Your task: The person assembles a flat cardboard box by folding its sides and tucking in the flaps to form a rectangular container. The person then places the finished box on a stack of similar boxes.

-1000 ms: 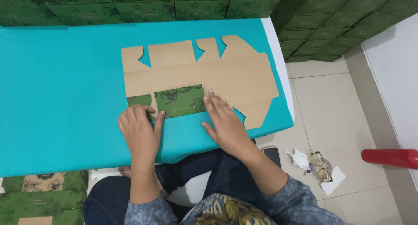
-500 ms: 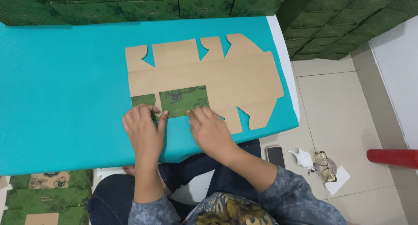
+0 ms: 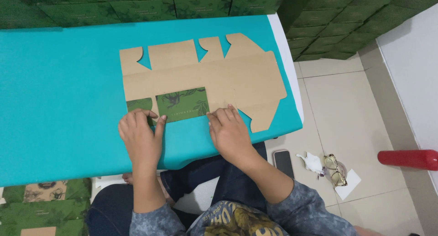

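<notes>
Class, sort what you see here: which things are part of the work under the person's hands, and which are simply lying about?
In the work:
- flat cardboard box blank, green printed flaps folded up
- left hand and right hand, pressing its near edge
- teal table beneath it

Lying about:
- phone
- glasses
- crumpled tissue
- red cylinder
- stacked green boxes

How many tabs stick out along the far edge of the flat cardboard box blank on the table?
4, in a row along the far edge of the cardboard blank: far-left tab, wide tab, narrow tab, right-hand tab.
</notes>
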